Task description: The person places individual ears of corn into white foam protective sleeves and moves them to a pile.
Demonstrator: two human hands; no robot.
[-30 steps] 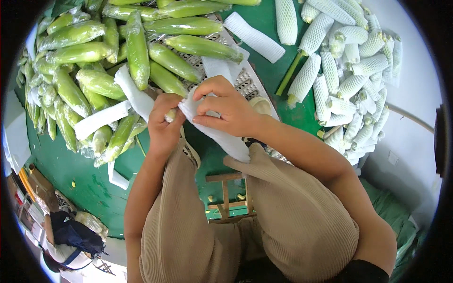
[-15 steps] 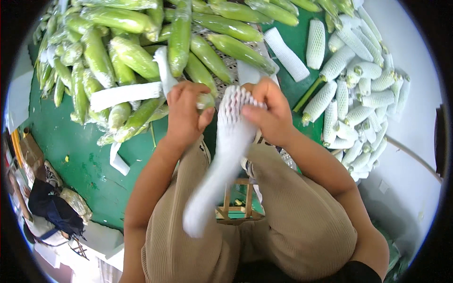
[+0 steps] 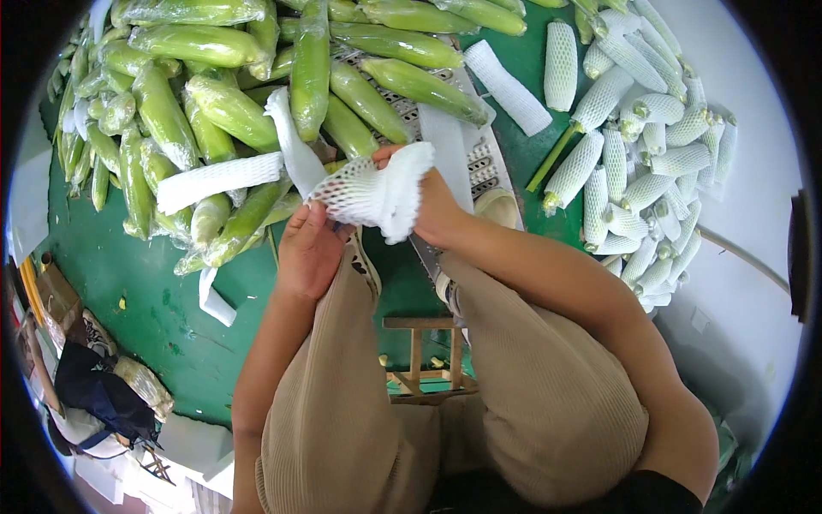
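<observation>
A white foam net sleeve (image 3: 364,195) stretches between my hands above the gap between my knees, its right end bunched into a flared cuff. My left hand (image 3: 312,253) pinches the sleeve's left end with thumb and fingers. My right hand (image 3: 435,204) is closed at the bunched end, its fingers partly behind the foam. Whatever lies inside the sleeve is hidden. Just beyond the left hand, another white sleeve (image 3: 295,150) lies against a pile of long green vegetables in clear film, looking like corn ears in husk (image 3: 158,111).
Several sleeved ears (image 3: 634,184) are heaped on the right by a pale wall (image 3: 728,257). Loose flat sleeves lie on the pile (image 3: 218,182) and beyond my right hand (image 3: 509,86). A perforated panel (image 3: 488,167) and a wooden stool (image 3: 417,355) sit on the green floor (image 3: 154,283).
The sleeve, which hung long and blurred toward my lap, is now gathered up and held crosswise. My left hand moved down to its end; my right hand shifted left.
</observation>
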